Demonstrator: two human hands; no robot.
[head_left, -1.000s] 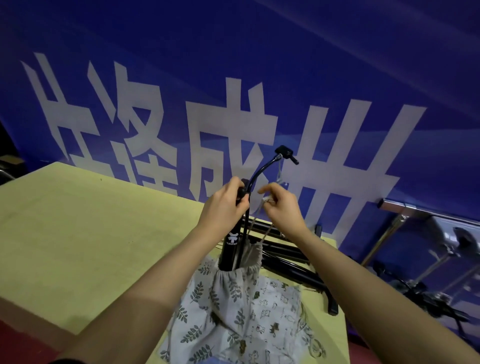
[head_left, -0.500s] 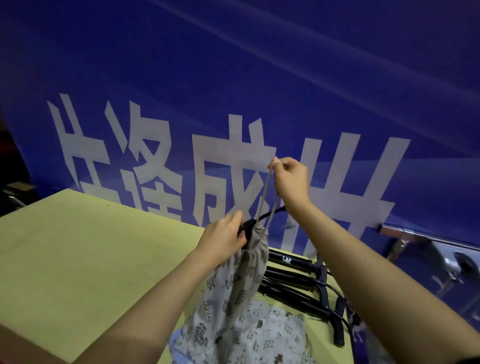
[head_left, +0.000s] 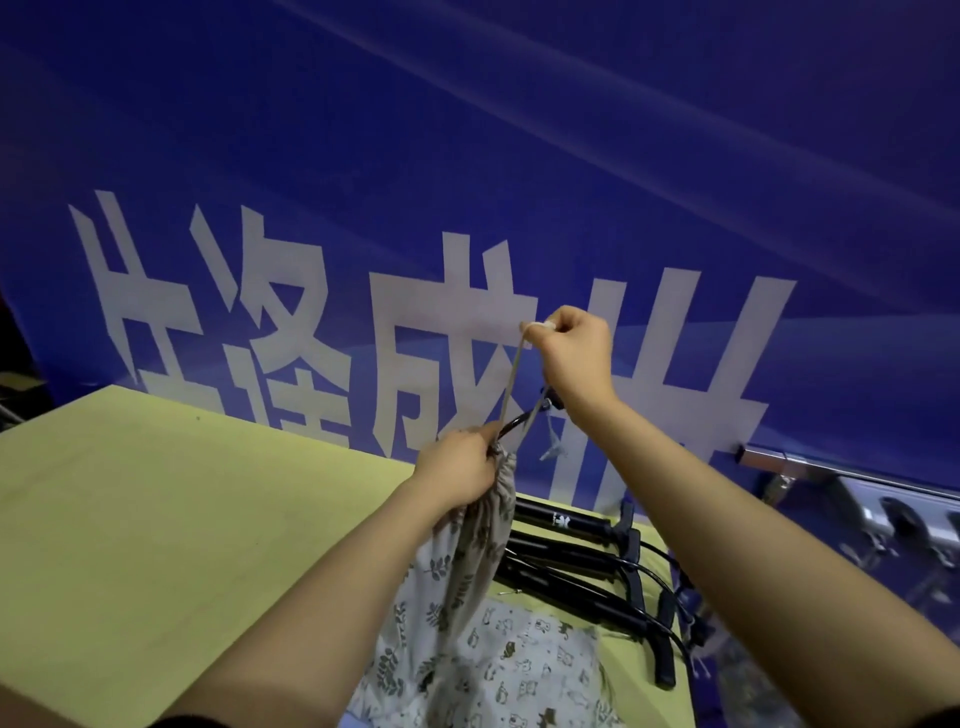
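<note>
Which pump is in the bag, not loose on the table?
The one whose black hose pokes out of the leaf-print bag at its neck, which the left hand grips. The other pumps lie bare on the table beside it.

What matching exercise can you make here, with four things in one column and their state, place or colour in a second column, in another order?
Things:
1. left hand
2. right hand
3. black pumps
4. table

Descriptions:
A. yellow-green
B. pinches the drawstring, held up taut
C. grips the gathered neck of the patterned bag
D. lie side by side on the table

Pairs: 1-C, 2-B, 3-D, 4-A
</note>
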